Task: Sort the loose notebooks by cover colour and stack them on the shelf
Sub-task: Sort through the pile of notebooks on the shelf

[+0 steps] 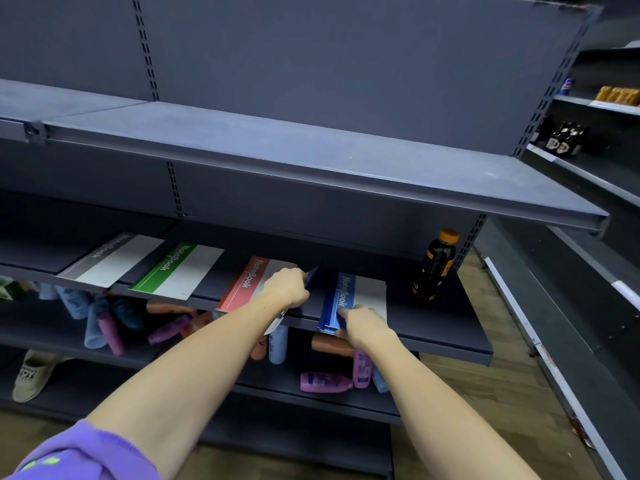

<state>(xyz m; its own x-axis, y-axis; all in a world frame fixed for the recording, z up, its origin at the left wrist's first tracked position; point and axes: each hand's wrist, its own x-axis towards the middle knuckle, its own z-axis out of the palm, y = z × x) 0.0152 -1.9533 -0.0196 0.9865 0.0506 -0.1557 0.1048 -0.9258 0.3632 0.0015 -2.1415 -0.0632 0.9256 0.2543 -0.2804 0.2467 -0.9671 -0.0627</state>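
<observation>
Four colour piles lie along the shelf (433,327): grey pile (114,259), green pile (180,271), red pile (242,285), blue pile (346,299). Copies per pile cannot be counted. Left hand (287,287) grips one blue notebook (311,273) edge-up between the red and blue piles. Right hand (363,323) rests on the blue pile's near edge, fingers curled, steadying it. Judged light, thin, flexible, slick-covered; best held at the spine edge.
</observation>
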